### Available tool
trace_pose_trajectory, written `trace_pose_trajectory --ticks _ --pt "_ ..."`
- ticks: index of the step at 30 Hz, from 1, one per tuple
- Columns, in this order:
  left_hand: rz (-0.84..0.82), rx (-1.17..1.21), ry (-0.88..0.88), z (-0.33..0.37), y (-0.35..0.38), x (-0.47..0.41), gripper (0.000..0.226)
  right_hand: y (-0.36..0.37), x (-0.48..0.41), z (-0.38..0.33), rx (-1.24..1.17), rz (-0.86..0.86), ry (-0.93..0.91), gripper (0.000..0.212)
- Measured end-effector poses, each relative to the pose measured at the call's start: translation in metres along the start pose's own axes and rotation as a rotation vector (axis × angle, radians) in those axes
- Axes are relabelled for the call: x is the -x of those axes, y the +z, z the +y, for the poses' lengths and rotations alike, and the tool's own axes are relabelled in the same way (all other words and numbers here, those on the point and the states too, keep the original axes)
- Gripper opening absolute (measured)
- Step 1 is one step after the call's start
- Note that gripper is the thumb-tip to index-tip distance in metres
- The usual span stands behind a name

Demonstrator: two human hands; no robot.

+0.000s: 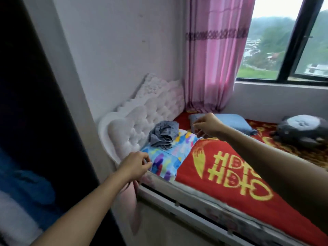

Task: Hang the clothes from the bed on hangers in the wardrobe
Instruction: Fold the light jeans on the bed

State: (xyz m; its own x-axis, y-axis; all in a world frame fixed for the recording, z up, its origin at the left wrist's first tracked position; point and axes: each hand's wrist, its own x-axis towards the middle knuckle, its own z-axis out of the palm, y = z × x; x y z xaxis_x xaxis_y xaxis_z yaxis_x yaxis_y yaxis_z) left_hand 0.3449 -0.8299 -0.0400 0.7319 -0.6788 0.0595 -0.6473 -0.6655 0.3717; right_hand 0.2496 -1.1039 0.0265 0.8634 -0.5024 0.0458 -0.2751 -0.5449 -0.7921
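Note:
A light-blue garment [166,157] with multicolour splashes lies flat on the red bedspread [230,174], close to the headboard. On its far part sits a crumpled grey garment [164,134]. My left hand [134,164] pinches the near left corner of the colourful garment at the bed's edge, fingers curled. My right hand [207,126] reaches across and pinches its far right corner. The wardrobe [26,121] is a dark blurred opening at the left, with blue and white cloth low inside it. No hanger shows.
A white tufted headboard [142,118] stands against the wall. A blue pillow [232,121] and a grey plush toy [300,130] lie further along the bed under the window [284,41]. A pink curtain [214,59] hangs in the corner.

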Motion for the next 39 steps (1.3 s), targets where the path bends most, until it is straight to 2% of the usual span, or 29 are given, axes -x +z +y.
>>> trace_pose_trajectory --ticks 4,9,19,24,31,35,39 --pt "-0.094 -0.030 -0.036 0.015 0.043 -0.045 0.011 -0.014 -0.025 0.074 0.003 -0.062 0.147 0.014" --pt "-0.164 -0.081 -0.078 0.002 0.079 -0.115 0.011 0.008 -0.081 0.140 -0.001 -0.120 0.268 0.012" --pt "-0.373 0.057 -0.311 -0.094 0.155 -0.327 0.016 0.073 -0.262 0.223 0.015 -0.210 0.467 0.015" --pt "-0.402 0.028 -0.337 -0.127 0.165 -0.418 0.015 0.083 -0.337 0.248 0.003 -0.220 0.544 0.017" --pt "-0.382 0.006 -0.369 -0.168 0.204 -0.532 0.018 0.127 -0.467 0.304 0.096 -0.238 0.508 0.015" --pt "-0.405 0.047 -0.428 -0.202 0.259 -0.587 0.021 0.188 -0.540 0.352 0.132 -0.351 0.518 0.008" --pt "-0.458 0.067 -0.490 -0.231 0.312 -0.640 0.027 0.242 -0.602 0.395 0.191 -0.502 0.557 0.027"
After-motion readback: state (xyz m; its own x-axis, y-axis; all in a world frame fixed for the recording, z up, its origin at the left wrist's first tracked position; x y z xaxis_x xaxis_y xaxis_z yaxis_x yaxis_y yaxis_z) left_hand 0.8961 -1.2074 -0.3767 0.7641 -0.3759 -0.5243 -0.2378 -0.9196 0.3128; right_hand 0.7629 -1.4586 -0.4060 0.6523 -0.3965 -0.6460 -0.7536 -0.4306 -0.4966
